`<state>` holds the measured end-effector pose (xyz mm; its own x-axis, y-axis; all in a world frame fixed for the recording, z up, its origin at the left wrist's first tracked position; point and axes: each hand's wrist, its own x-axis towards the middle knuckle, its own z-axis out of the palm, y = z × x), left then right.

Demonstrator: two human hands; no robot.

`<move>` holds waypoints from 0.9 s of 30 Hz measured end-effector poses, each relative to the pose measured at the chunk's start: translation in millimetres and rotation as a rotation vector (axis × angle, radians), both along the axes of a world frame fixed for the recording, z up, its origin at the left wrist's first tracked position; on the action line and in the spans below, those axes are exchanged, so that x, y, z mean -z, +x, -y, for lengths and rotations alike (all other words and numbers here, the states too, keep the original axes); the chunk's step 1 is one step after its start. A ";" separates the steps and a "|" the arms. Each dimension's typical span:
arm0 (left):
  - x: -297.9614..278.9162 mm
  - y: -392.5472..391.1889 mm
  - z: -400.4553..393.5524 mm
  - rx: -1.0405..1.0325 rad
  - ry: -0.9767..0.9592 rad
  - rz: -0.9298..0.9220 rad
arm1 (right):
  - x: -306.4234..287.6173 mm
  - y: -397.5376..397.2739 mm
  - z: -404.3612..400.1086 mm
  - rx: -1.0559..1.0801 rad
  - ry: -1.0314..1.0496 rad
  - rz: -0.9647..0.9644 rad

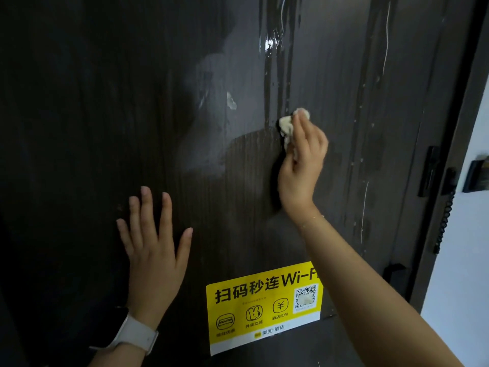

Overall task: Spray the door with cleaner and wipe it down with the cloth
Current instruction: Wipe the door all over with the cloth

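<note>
Item: left hand (153, 250), fingers straight, flat on door (79, 128), holding nothing; watch (132, 332) on wrist. Right hand (301, 160) w/ fingers curled round cloth (288, 125), pressed mid-door at foot of wet runs (272, 49). Tip: wipe upward through drips, overlapping strokes, skip yellow sticker (264, 308). Surface: dark woodgrain, streaky. Far right: lock hardware (430, 170), pale wall (465, 247).

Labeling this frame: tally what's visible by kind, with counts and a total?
Hands: 2, left hand flat on the door, right hand holding the cloth
Cloth: 1
Door: 1
Sticker: 1
Watch: 1
Total: 6
</note>
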<state>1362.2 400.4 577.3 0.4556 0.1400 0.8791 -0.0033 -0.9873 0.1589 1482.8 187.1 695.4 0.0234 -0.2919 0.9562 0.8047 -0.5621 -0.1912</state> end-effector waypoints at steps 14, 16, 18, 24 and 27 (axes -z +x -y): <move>-13.5 -26.2 6.8 -0.048 -0.036 -0.029 | 25.9 -35.8 1.8 0.035 -0.313 0.106; -16.0 -29.5 4.1 -0.042 -0.026 -0.041 | 3.7 -37.0 -19.3 0.037 -0.282 0.102; -16.0 -32.0 -0.6 -0.008 -0.037 -0.038 | -12.1 -29.9 -40.8 0.008 -0.216 0.037; -14.6 -40.1 -13.3 0.164 -0.026 -0.065 | 64.7 -37.2 -75.4 -0.158 -0.790 0.202; -18.9 -44.8 -13.9 0.239 -0.112 -0.057 | 104.2 -39.6 -59.9 -0.087 -1.238 0.301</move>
<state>1317.4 414.3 596.1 0.5357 0.1176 0.8362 -0.2218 -0.9359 0.2737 1443.2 247.0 591.2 -0.2668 0.7853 0.5587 0.7679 -0.1772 0.6156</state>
